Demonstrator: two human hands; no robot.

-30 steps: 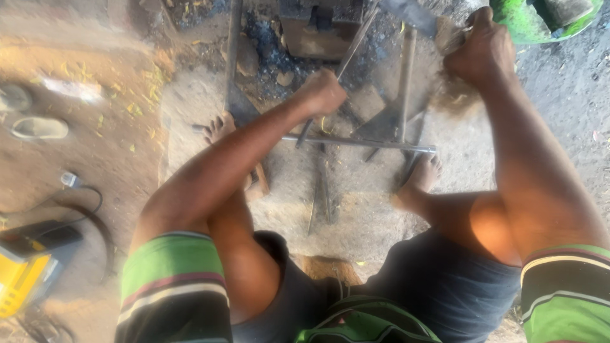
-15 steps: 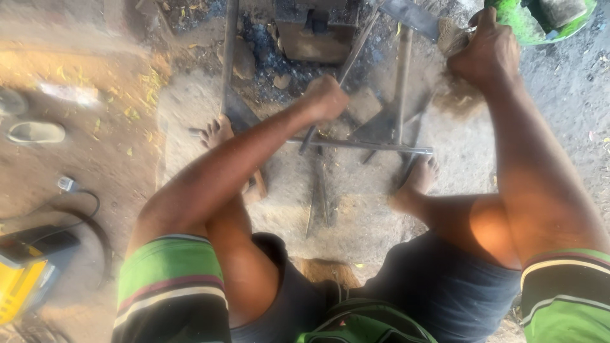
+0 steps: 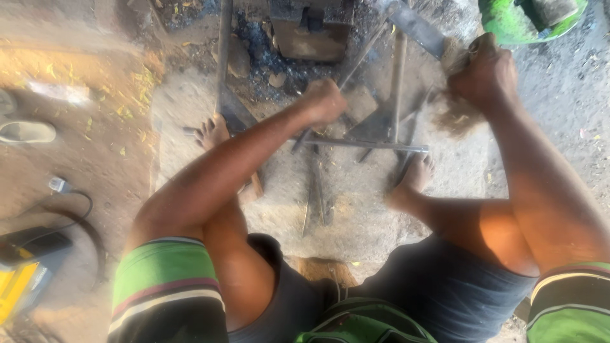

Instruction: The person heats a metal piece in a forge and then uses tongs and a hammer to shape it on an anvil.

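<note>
Down at the ground, the left hand (image 3: 325, 101) is fisted tight round a thin dark metal rod (image 3: 356, 67) that slants up toward the charred hearth beside a rusty square metal block (image 3: 309, 28); the right hand (image 3: 486, 73) is clenched on the handle end of a flat grey steel blade (image 3: 416, 26), apparently a long knife, though blur hides where the grip begins. Both pieces look stiff and heavy for their width, rough rather than slippery, likely hot near the coals, so the cool near ends are the places to hold. Bare feet rest on a frame of thin steel bars (image 3: 365, 145) laid on the pale stone slab (image 3: 356, 216). At the top right a green plastic basin (image 3: 508, 22) holds a grey lump, possibly stone
</note>
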